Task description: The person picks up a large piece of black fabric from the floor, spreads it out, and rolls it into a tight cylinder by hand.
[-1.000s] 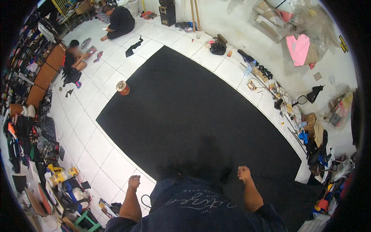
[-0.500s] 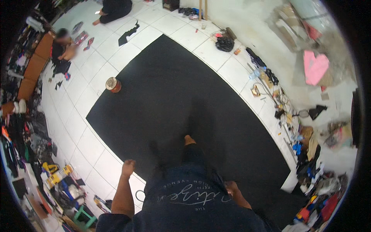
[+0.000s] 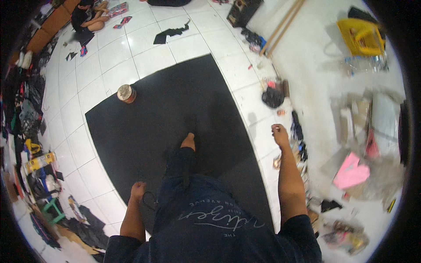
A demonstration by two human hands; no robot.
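A large black sheet (image 3: 149, 118), seemingly cloth, lies spread on the white tiled floor, and my bare foot (image 3: 188, 140) steps on it. My left hand (image 3: 138, 189) hangs low at my side with its fingers curled closed. Whether anything is inside it is hidden. Close by that hand is a thin dark loop (image 3: 150, 200). Out past the sheet's right edge, my right hand (image 3: 279, 133) is raised with bent fingers pressed together. A tiny pale spot shows at its fingertips, too small to name. A round reddish-brown container with a pale top (image 3: 126, 94) stands at the sheet's far left edge.
Another person (image 3: 90, 22) sits on the floor at the far left. Black cloth scraps (image 3: 170, 34) lie beyond the sheet. Clutter lines both sides, with a green stool (image 3: 53, 211) at left. Along the right wall are a black bag (image 3: 272, 97) and wooden poles (image 3: 283, 28).
My right hand has swung from beside my hip forward and out to the right. I have stepped forward on the sheet, and the view has turned toward the right wall.
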